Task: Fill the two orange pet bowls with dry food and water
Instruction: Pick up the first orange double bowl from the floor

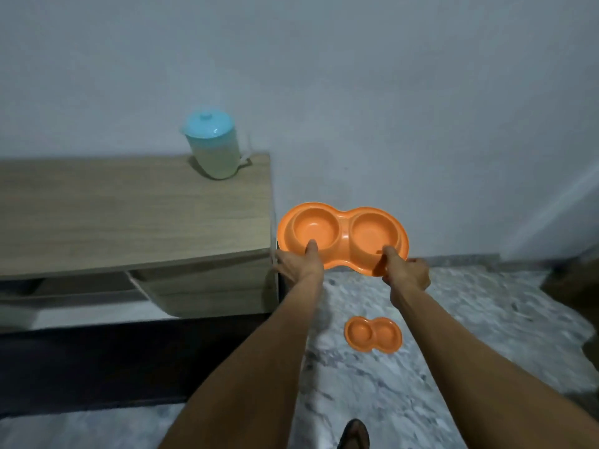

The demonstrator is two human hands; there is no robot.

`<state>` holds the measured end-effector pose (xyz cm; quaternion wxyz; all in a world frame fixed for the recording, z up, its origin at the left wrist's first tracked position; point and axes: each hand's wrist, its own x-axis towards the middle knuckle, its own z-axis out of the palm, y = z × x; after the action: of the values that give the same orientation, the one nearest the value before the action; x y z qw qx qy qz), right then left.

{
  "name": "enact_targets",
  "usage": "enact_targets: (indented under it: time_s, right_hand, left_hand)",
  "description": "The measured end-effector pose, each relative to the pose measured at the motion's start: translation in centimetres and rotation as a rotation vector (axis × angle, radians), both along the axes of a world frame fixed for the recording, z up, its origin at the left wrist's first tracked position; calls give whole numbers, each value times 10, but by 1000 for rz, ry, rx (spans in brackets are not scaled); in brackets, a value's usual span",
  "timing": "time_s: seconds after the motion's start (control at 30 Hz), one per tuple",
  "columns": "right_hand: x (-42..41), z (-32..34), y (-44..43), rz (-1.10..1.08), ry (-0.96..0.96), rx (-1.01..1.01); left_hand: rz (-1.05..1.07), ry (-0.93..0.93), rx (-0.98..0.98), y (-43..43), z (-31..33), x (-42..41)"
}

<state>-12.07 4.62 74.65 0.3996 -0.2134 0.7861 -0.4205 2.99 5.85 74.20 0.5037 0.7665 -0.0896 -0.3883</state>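
Holding the orange double bowl above the floor

Head view: both hands hold it in the air, beside the end of the worktop. The left hand grips the near left rim, its thumb in the left cup. The right hand pinches the near right rim. A second orange double bowl lies on the floor below. A jug with a blue lid stands on the worktop.
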Motion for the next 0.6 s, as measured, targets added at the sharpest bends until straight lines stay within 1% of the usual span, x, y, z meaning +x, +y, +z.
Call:
enact_targets:
  time_s: [0.1,0.3,0.43,0.5,0.6]
  right_hand:
    - [58,24,20,68,-14,-53]
    - [176,50,37,195,-69,-90]
    - [243,53,23,264,-58,-77]
    - [274,49,12,302,-46,-57]
    - [319,37,-5,325,-36,-48]
  left_hand:
    - [60,1,-91,27,24,62]
    - [141,-83,-66,58,61,182]
    - [158,-145,-12,52,57,253]
    - [156,-195,52,45,50,286]
    - [162,-217,86,32,37,331]
